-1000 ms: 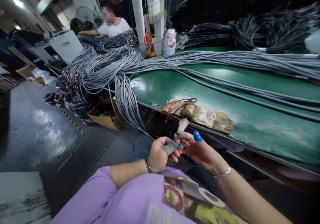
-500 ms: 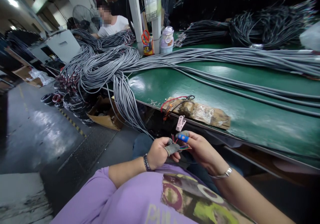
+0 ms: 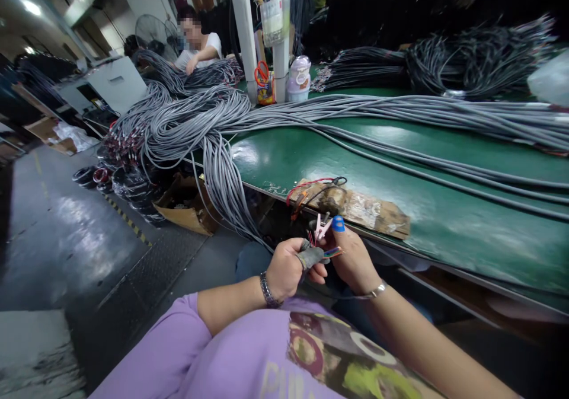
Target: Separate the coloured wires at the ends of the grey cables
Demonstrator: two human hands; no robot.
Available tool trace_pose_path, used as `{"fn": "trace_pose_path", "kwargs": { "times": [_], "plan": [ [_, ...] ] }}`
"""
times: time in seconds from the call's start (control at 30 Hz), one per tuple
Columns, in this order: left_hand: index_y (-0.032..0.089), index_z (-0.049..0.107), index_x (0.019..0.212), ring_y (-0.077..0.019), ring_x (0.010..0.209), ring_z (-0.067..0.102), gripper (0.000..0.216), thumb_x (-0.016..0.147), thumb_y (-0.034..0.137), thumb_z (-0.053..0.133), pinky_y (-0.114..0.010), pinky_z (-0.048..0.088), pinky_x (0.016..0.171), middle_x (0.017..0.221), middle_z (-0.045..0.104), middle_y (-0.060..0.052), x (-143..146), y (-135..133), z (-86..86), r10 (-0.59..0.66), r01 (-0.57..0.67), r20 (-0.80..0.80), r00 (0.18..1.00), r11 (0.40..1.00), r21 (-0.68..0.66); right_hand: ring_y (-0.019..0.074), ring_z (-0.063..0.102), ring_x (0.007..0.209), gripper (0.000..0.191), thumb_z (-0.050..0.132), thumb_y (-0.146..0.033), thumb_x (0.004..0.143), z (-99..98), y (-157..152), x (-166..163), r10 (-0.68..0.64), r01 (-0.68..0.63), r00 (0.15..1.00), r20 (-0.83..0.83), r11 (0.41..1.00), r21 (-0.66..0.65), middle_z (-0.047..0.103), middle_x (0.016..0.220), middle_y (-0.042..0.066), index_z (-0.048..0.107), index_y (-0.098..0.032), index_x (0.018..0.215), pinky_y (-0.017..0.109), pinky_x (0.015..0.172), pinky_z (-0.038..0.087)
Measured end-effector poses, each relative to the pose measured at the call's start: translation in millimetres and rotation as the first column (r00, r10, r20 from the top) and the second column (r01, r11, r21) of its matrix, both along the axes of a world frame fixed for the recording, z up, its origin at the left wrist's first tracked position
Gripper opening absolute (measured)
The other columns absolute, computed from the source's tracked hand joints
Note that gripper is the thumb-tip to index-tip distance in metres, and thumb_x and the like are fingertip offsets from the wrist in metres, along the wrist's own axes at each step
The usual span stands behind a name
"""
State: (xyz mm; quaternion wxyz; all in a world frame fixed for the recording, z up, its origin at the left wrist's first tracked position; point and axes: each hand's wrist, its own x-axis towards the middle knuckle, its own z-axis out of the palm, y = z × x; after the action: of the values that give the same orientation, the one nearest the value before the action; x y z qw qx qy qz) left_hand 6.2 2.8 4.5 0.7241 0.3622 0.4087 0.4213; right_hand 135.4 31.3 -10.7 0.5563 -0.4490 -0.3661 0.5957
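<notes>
My left hand [image 3: 291,265] is closed around a small bunch of thin coloured wires [image 3: 332,252], pinched under a thumb in a grey finger cover. Red wire ends stick up above that thumb, and green, blue and orange ones point right. Just beside it, my right hand [image 3: 353,254] has its thumb, wrapped in blue tape, and a grey-covered finger at a pink clothespin [image 3: 322,229]. The clothespin sits right above the wire ends, at the bench's front edge. My other right fingers are partly hidden behind the wires and the clothespin.
A worn wooden block [image 3: 362,209] with red and black leads lies on the green bench [image 3: 284,159]. Long grey cables [image 3: 400,111] run across it and hang over its left edge. Scissors [image 3: 262,73] stand by the post. A person [image 3: 200,49] works at the back left.
My right hand has left the wires, moved up and taken the pink clothespin between thumb and finger. My left hand keeps hold of the wires. The person behind has brought an arm over the cables.
</notes>
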Motion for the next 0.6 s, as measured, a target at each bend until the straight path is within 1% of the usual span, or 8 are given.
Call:
{"fn": "trace_pose_path", "kwargs": {
  "times": [0.07, 0.13, 0.2, 0.33, 0.43, 0.53, 0.6],
  "plan": [
    [0.012, 0.059, 0.066, -0.0101, 0.039, 0.054, 0.037, 0.064, 0.045, 0.074, -0.021, 0.043, 0.042, 0.053, 0.062, -0.003, 2, 1, -2.5, -0.006, 0.006, -0.004, 1.0, 1.0, -0.006, 0.0159, 0.053, 0.05, 0.053, 0.059, -0.072, 0.07, 0.0, 3, -1, 0.08, -0.095, 0.98, -0.182, 0.992, -0.078, 0.062, 0.061, 0.003, 0.067, -0.02, 0.07, 0.029, 0.046, 0.042],
    [0.012, 0.059, 0.067, -0.0102, 0.039, 0.053, 0.038, 0.063, 0.046, 0.074, -0.021, 0.042, 0.041, 0.053, 0.062, -0.003, 3, 2, -4.7, -0.011, 0.011, -0.012, 1.0, 1.0, -0.014, 0.0156, 0.056, 0.051, 0.052, 0.064, -0.07, 0.068, -0.5, 6, -2, 0.127, -0.189, 0.926, -0.357, 0.971, -0.144, 0.065, 0.064, 0.004, 0.068, -0.019, 0.074, 0.028, 0.045, 0.046],
    [0.012, 0.058, 0.067, -0.0101, 0.039, 0.053, 0.04, 0.063, 0.048, 0.075, -0.021, 0.042, 0.041, 0.053, 0.062, -0.003, 4, 2, -6.3, -0.01, 0.01, -0.023, 1.0, 1.0, -0.023, 0.0149, 0.057, 0.049, 0.048, 0.068, -0.066, 0.068, -1.6, 9, -3, 0.129, -0.222, 0.891, -0.435, 0.96, -0.169, 0.065, 0.063, 0.003, 0.068, -0.019, 0.075, 0.026, 0.045, 0.048],
    [0.012, 0.058, 0.066, -0.0102, 0.039, 0.053, 0.042, 0.06, 0.05, 0.075, -0.021, 0.041, 0.041, 0.052, 0.061, -0.003, 4, 1, -6.7, -0.012, 0.011, -0.045, 0.999, 0.999, -0.033, 0.0145, 0.057, 0.049, 0.042, 0.069, -0.062, 0.071, -3.9, 9, -4, 0.097, -0.201, 0.873, -0.477, 0.965, -0.17, 0.065, 0.062, 0.002, 0.066, -0.02, 0.077, 0.025, 0.046, 0.049],
    [0.012, 0.058, 0.065, -0.0101, 0.039, 0.053, 0.041, 0.061, 0.049, 0.074, -0.021, 0.041, 0.041, 0.052, 0.061, -0.003, 1, -1, -4.7, -0.007, 0.005, -0.065, 0.998, 1.0, -0.022, 0.015, 0.058, 0.054, 0.045, 0.067, -0.065, 0.071, -5.8, 5, -1, 0.105, -0.208, 0.861, -0.498, 0.966, -0.156, 0.066, 0.068, 0.003, 0.067, -0.02, 0.077, 0.026, 0.051, 0.05],
    [0.013, 0.056, 0.063, -0.01, 0.039, 0.053, 0.042, 0.061, 0.052, 0.074, -0.021, 0.041, 0.041, 0.052, 0.061, -0.002, -3, -4, -4.4, 0.02, -0.022, -0.101, 0.995, 1.0, -0.01, 0.0161, 0.057, 0.059, 0.053, 0.059, -0.072, 0.072, -9.6, -6, 7, 0.152, -0.23, 0.882, -0.447, 0.965, -0.125, 0.065, 0.073, 0.005, 0.068, -0.02, 0.08, 0.028, 0.055, 0.05],
    [0.013, 0.056, 0.064, -0.0107, 0.041, 0.055, 0.044, 0.061, 0.054, 0.074, -0.021, 0.042, 0.042, 0.053, 0.061, -0.003, -6, -6, -7.6, 0.031, -0.031, -0.126, 0.992, 1.0, 0.001, 0.0168, 0.057, 0.061, 0.057, 0.06, -0.074, 0.068, -12.2, -16, 13, 0.194, -0.246, 0.904, -0.382, 0.965, -0.092, 0.065, 0.078, 0.006, 0.07, -0.02, 0.084, 0.03, 0.058, 0.05]
  ]
}}
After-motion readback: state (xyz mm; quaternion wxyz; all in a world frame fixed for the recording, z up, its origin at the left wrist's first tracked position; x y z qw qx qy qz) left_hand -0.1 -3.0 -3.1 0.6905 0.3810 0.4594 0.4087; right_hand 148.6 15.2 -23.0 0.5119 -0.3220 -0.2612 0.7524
